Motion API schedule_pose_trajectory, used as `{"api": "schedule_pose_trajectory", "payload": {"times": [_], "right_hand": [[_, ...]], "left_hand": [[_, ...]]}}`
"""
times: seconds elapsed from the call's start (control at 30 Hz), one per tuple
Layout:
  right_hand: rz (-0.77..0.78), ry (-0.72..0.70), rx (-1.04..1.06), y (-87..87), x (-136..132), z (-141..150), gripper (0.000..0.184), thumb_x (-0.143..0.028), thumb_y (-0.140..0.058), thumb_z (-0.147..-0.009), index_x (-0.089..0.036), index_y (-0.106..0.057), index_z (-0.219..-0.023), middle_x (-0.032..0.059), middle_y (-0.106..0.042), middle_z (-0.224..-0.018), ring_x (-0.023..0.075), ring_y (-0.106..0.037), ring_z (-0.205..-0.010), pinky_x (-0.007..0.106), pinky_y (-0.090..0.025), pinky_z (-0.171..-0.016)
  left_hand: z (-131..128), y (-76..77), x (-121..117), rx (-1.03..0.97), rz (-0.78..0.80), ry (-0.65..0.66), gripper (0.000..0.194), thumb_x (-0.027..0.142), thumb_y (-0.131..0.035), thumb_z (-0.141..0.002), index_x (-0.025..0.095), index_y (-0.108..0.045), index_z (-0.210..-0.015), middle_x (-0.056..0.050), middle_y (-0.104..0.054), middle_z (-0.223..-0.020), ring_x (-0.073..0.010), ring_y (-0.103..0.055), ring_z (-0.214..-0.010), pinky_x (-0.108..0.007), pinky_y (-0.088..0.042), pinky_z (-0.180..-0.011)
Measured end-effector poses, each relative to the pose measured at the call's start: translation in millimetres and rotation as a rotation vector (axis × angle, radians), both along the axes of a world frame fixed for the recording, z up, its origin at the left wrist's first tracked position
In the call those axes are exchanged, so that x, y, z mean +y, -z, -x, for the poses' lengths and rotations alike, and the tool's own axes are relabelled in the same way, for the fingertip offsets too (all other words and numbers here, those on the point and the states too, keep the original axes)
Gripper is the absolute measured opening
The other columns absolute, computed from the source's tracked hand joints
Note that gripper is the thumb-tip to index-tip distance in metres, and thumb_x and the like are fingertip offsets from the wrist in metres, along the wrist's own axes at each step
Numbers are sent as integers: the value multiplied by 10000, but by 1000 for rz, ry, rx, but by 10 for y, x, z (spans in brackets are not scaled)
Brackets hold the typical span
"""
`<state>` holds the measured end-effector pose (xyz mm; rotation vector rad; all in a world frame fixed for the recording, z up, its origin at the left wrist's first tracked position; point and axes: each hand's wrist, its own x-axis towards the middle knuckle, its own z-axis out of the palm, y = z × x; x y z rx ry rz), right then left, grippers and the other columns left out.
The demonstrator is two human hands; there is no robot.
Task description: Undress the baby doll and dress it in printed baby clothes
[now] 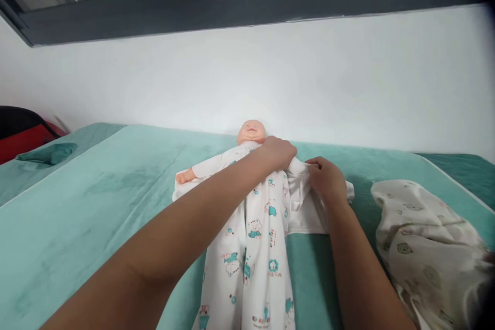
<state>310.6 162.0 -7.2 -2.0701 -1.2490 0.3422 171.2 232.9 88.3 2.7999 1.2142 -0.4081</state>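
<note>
A baby doll [251,132] lies on its back on a teal padded surface [96,201], head toward the wall. It wears a white printed romper [251,247] with small teal animal figures. My left hand [279,152] rests on the doll's chest near the collar, fingers curled on the cloth. My right hand [327,179] pinches the opened right flap of the garment [305,214], which is folded out to the side. The doll's bare hand [181,178] sticks out of the left sleeve.
A crumpled white cloth with green prints [421,237] lies at the right. A dark teal pillow [50,153] sits on the neighbouring pad at the left, beside a red and black object [23,136]. A white wall and a dark window frame [216,5] stand behind.
</note>
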Motion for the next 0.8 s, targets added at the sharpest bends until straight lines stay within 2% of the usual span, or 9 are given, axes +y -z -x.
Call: {"api": "schedule_pose_trajectory", "payload": {"times": [0.17, 0.37, 0.43, 0.5, 0.6, 0.7, 0.8], "right_hand": [[-53, -18, 144, 144, 34, -189, 277, -225, -503, -706, -221, -722, -876, 64, -741, -851, 223, -627, -753, 303, -387, -618], [-169, -34, 328, 210, 33, -247, 287, -156, -532, -601, -196, -726, -808, 50, -721, -754, 204, -612, -704, 288, -406, -590], [-245, -16, 574, 197, 36, -245, 281, -143, -592, -573, -195, -716, -819, 45, -725, -785, 198, -626, -717, 280, -438, -585], [-358, -11, 933, 174, 35, -261, 334, -111, -635, -544, -205, -685, -861, 33, -734, -871, 179, -652, -746, 258, -477, -583], [-501, 130, 1323, 139, 32, -325, 396, -61, -608, -555, -231, -622, -912, 4, -726, -991, 138, -681, -813, 227, -517, -598], [-575, 280, 1400, 115, 38, -369, 365, -56, -592, -607, -242, -591, -921, -11, -711, -1043, 111, -674, -812, 227, -526, -600], [-673, 295, 1197, 77, 51, -272, 248, -82, -612, -637, -215, -607, -846, 14, -718, -986, 115, -662, -807, 219, -495, -605]], "left_hand": [[176, -221, -23, 52, -103, 54, 349, 95, -618, -696, 173, -683, -1029, -146, -716, -971, -285, -681, -804, -379, -474, -687], [380, -386, -16, -54, -178, 9, 341, 178, -592, -787, 176, -620, -1127, -125, -711, -983, -282, -678, -832, -383, -473, -707], [377, -349, -21, -73, -186, 11, 360, 205, -586, -806, 175, -597, -1165, -124, -706, -1019, -282, -675, -864, -385, -484, -718], [341, -253, -48, -82, -178, 7, 368, 225, -587, -818, 179, -589, -1183, -128, -697, -1079, -287, -668, -923, -391, -493, -743], [305, -72, -160, -126, -166, -12, 341, 281, -573, -864, 171, -591, -1186, -137, -673, -1163, -305, -643, -1026, -414, -498, -800], [414, 61, -349, -286, -207, -50, 279, 334, -521, -924, 170, -620, -1127, -117, -682, -1148, -305, -625, -1074, -446, -482, -878], [709, 166, -544, -607, -282, -140, 276, 348, -454, -970, 206, -624, -1134, -79, -697, -1146, -271, -615, -1115, -434, -450, -959]]}}
